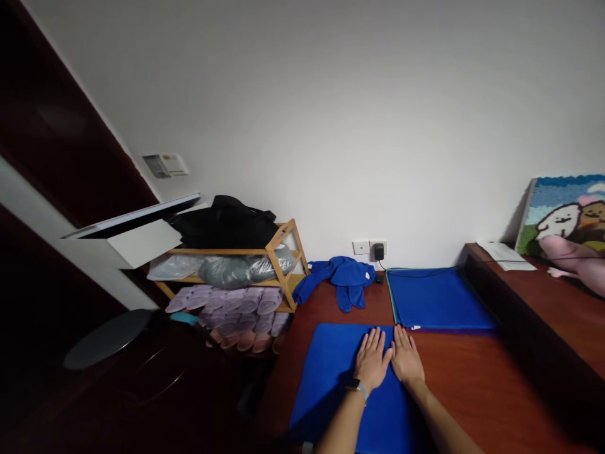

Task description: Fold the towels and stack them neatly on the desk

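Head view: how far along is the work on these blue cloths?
Done: a flat blue cloth lies squared near the wall. In hand: the left hand and right hand press a second blue cloth flat on the wooden surface. Still left: a crumpled blue cloth sits bunched by the wall.

matt blue cloth (331,384) lies on smooth, glossy reddish wood (472,384).

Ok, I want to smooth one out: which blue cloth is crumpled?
The bunched blue cloth below the wall socket; the other two lie flat, one under both hands.
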Action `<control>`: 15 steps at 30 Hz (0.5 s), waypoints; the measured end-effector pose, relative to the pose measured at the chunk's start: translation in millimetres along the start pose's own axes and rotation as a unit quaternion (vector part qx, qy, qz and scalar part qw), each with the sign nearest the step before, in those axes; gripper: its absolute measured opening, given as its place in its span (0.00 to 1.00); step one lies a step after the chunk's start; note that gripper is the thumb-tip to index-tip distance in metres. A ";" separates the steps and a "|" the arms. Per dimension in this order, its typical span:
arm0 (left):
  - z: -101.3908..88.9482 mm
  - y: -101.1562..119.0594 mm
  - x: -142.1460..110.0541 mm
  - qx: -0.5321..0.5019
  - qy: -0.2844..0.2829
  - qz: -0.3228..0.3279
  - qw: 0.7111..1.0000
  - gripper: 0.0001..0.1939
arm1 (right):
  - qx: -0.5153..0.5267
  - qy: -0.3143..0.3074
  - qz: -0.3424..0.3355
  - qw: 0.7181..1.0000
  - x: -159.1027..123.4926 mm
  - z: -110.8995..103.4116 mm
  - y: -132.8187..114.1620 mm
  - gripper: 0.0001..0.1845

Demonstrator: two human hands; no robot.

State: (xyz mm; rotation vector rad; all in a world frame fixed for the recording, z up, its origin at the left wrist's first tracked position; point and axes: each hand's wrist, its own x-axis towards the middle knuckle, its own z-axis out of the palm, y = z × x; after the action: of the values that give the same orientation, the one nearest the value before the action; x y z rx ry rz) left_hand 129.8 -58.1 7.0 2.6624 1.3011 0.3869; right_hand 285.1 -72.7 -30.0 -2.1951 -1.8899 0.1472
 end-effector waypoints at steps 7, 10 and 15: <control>-26.2 -95.9 -25.5 0.055 -0.015 -0.152 0.987 0.34 | -0.018 0.001 0.012 1.000 0.1 0.5 -2.6 0.35; -48.5 -143.4 -47.7 0.071 0.001 -0.202 0.977 0.34 | -0.016 0.003 0.012 1.000 0.1 -0.2 -3.3 0.35; -48.3 -167.4 -62.3 0.094 0.025 -0.216 0.971 0.35 | -0.027 -0.014 0.029 0.999 2.2 0.3 -4.2 0.35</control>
State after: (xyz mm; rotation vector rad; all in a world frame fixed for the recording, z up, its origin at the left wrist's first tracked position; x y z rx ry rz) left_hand -47.1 -3.9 1.4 2.4163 1.9635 0.2825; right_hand 281.4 -69.9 -29.1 -2.2967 -1.8670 0.1398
